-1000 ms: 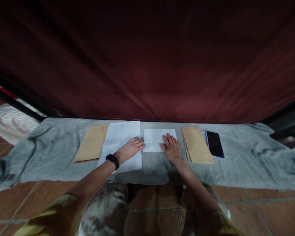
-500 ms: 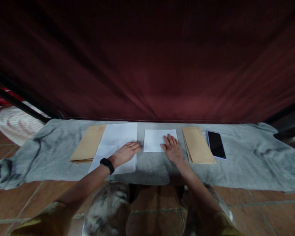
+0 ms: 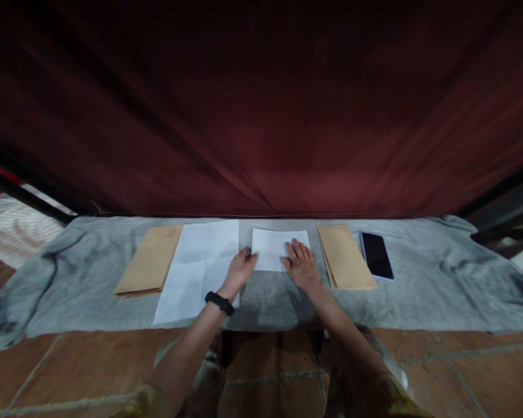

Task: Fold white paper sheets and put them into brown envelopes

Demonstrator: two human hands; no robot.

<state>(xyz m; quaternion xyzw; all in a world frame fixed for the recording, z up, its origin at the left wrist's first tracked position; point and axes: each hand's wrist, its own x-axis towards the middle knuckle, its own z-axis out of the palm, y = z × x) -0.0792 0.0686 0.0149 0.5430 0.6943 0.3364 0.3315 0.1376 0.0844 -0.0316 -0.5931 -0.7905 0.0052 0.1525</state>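
A small white folded sheet of paper (image 3: 268, 249) lies in front of me on a grey cloth. My right hand (image 3: 302, 264) rests flat on its right part with the fingers spread. At the sheet's left edge, my left hand (image 3: 239, 270) has its fingers curled and the thumb over the edge, pinching it. A black band (image 3: 219, 303) circles my left wrist. Just left of that hand lies a larger white sheet (image 3: 200, 267) with crease marks, partly over a stack of brown envelopes (image 3: 150, 258).
More brown envelopes (image 3: 346, 258) lie to the right of the folded sheet, beside a phone (image 3: 377, 255) with a dark screen. The grey cloth (image 3: 436, 278) covers a long, narrow surface. A dark red curtain (image 3: 279, 116) hangs behind it, and floor tiles (image 3: 100, 366) show below.
My left hand has moved right, off the larger sheet, to the left edge of the folded paper, and its fingers have curled. My right hand stays flat on the paper. The view has shifted slightly.
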